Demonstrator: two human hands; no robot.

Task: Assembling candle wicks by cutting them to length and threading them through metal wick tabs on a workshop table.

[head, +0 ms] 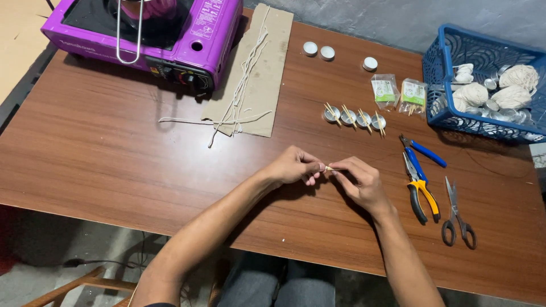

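Left hand [293, 166] and right hand [357, 179] pinch a small wooden stick [328, 168] between closed fingers above the desk [114, 153]; two clear green-labelled packets [399, 94] lie beside the blue basket [441, 68].

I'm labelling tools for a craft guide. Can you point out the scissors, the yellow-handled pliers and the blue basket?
scissors [456, 219], head view, on the pivot where the blades cross.
yellow-handled pliers [421, 190], head view, on the upper part of the handles.
blue basket [435, 68], head view, on its left wall.
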